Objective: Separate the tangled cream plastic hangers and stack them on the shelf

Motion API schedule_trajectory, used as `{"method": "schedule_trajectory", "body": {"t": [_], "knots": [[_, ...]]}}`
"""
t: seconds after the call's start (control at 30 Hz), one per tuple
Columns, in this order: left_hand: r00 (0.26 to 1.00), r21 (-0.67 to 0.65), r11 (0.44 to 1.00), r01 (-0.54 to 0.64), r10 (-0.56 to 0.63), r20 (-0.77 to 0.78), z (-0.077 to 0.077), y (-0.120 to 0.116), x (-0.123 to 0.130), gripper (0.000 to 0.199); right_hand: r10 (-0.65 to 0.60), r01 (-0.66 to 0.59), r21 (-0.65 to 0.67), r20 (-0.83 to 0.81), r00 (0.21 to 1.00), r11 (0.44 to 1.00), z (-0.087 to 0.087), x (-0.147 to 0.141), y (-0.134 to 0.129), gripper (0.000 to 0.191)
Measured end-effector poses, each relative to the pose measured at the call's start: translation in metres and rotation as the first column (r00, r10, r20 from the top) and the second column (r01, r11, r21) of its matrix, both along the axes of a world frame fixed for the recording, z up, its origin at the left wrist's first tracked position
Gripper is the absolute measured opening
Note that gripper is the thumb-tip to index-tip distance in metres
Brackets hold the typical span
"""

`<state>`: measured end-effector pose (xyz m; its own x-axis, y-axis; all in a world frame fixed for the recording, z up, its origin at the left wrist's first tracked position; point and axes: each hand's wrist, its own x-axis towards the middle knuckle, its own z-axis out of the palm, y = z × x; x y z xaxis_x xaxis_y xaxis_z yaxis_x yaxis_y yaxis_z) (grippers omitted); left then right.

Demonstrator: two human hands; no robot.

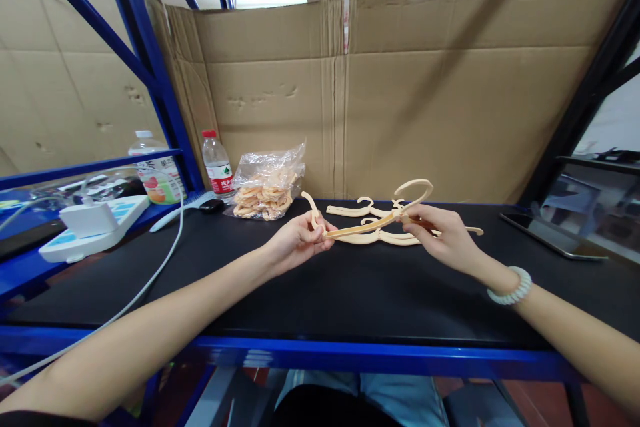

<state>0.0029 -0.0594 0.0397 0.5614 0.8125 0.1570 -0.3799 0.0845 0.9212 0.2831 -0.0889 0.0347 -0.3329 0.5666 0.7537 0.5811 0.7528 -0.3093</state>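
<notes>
A cream plastic clothes hanger (361, 229) is held above the table between my two hands. My left hand (299, 240) is closed on its left end, where a small curved piece sticks up past the fingers. My right hand (444, 235) grips the hanger near its middle, below the large hook that rises over the fingers. Behind and beneath it, more cream hangers (350, 211) lie on the black tabletop, partly hidden by the held one and my right hand.
A clear bag of cream plastic pieces (265, 197) sits at the back beside a red-capped water bottle (218, 170). Farther left are a hairbrush (175, 213), a larger bottle (159, 177) and a white power strip (120, 213) with a cable. A tablet (553, 235) lies at right. Cardboard (450, 113) walls the back.
</notes>
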Motion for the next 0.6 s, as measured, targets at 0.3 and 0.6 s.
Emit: {"method": "schedule_trajectory", "body": {"t": [0.3,0.6], "knots": [[1.0,-0.065,0.998,-0.002,0.002,0.01,0.0029,-0.0001,-0.0013,0.025,-0.008,0.008,-0.021,0.006,1.0,1.0,-0.0004,-0.0008,-0.0007,0.013],[1.0,-0.083,0.997,0.008,-0.007,0.014,0.0057,-0.0015,-0.0023,0.02,-0.009,0.009,-0.069,-0.003,1.0,0.998,-0.0007,0.0001,0.0009,0.014]]}}
